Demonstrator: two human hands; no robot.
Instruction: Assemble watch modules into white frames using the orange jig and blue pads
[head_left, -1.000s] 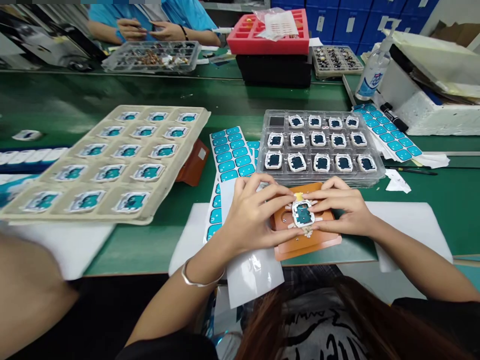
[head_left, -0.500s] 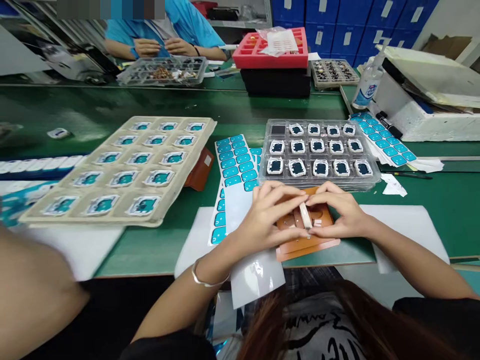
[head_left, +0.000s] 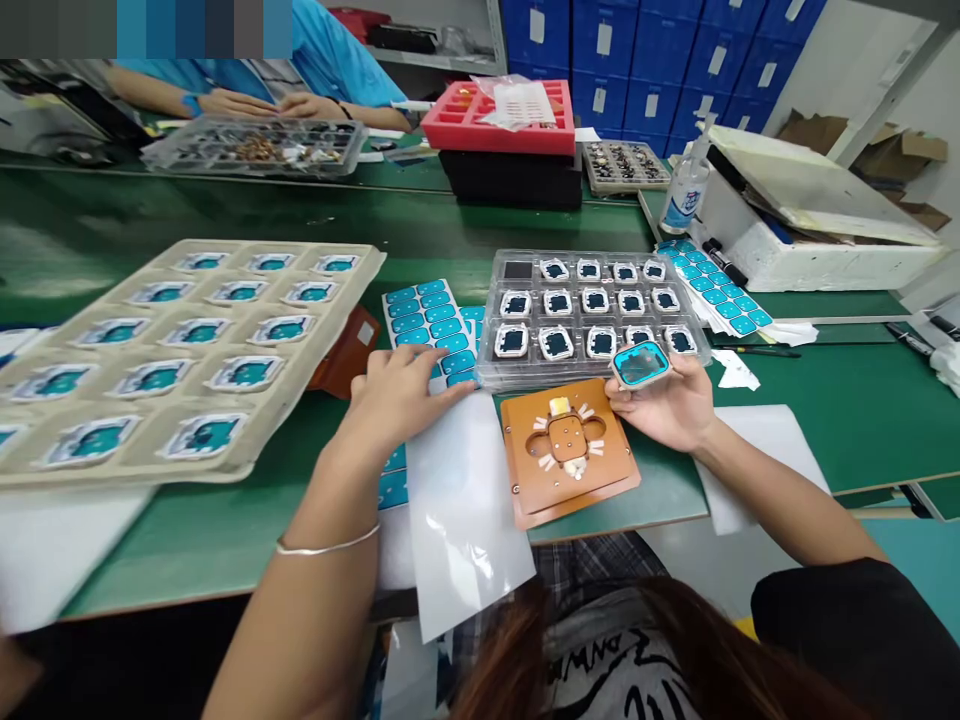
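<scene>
My right hand (head_left: 664,400) grips a white rounded-square watch case (head_left: 616,383) by its edges, tilted up. Blue film rims its top around a grey centre. My left hand (head_left: 394,400) rests over a sheet of blue rounded-square stickers (head_left: 425,308), fingers stretched out and thumb apart from them. A pale backing sheet (head_left: 465,500) lies beside that hand and hangs over the table edge. Between my hands sits an orange-brown fixture (head_left: 525,465) with a square recess and small white pads; nothing lies in the recess.
A clear tray (head_left: 491,375) of similar cases stands behind the fixture. At left, a beige tray (head_left: 255,440) holds more with blue faces. Further back are a red box (head_left: 450,135), a pump bottle (head_left: 684,195), a white foam box (head_left: 817,262) and a co-worker's hands (head_left: 300,105).
The watch case has left the fixture area and is in my right hand alone, raised to the right. My left hand has moved left onto the sticker sheet. The view has shifted.
</scene>
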